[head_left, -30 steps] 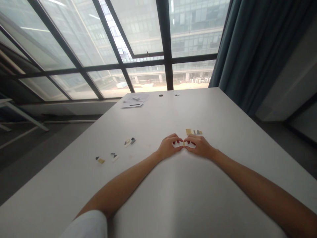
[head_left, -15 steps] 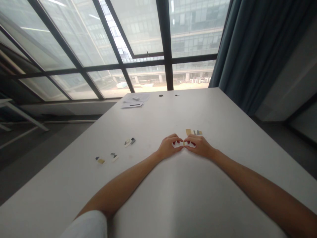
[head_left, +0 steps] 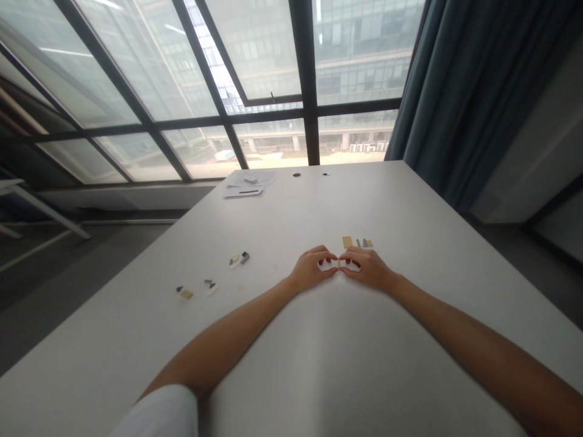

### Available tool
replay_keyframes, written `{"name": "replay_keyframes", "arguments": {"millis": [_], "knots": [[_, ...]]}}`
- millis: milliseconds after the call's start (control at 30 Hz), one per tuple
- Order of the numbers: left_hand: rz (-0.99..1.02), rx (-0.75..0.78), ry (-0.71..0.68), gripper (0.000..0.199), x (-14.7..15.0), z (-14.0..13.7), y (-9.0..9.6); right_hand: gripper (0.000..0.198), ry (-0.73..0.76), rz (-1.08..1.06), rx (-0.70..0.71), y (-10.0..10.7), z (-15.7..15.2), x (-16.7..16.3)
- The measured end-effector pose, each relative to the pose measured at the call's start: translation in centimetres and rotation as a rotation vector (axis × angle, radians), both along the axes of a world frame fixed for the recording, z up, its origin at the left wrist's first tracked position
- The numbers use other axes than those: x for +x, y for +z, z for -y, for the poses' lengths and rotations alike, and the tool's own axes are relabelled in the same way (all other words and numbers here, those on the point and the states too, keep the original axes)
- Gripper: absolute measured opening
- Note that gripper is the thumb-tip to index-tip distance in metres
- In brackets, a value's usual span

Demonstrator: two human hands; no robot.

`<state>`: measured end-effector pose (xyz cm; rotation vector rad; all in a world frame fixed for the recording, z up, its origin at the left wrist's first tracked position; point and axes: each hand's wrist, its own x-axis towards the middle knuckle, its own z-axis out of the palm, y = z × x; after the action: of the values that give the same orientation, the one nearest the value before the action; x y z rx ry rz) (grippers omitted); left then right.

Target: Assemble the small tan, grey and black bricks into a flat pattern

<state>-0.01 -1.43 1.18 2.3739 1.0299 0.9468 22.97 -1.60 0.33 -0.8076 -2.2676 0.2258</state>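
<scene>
Narrow yellow piece (head_left: 339, 264), material unclear, is clamped between left hand (head_left: 310, 269) and right hand (head_left: 370, 269), likely for aligning; next move needs even pressure.

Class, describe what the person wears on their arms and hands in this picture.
A plain whitish sleeve shows on the left arm, ending above the bare forearm. No sleeve shows on the right arm. The left hand and right hand are gloveless; neither wrist shows a watch.
</scene>
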Motion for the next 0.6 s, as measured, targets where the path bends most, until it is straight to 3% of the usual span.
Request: {"name": "replay_keyframes", "arguments": {"millis": [600], "knots": [[-0.008,-0.003,0.0,0.024,-0.05,-0.15,-0.08,0.011,-0.006,-0.026,-0.04,-0.03,-0.06,-0.05]]}}
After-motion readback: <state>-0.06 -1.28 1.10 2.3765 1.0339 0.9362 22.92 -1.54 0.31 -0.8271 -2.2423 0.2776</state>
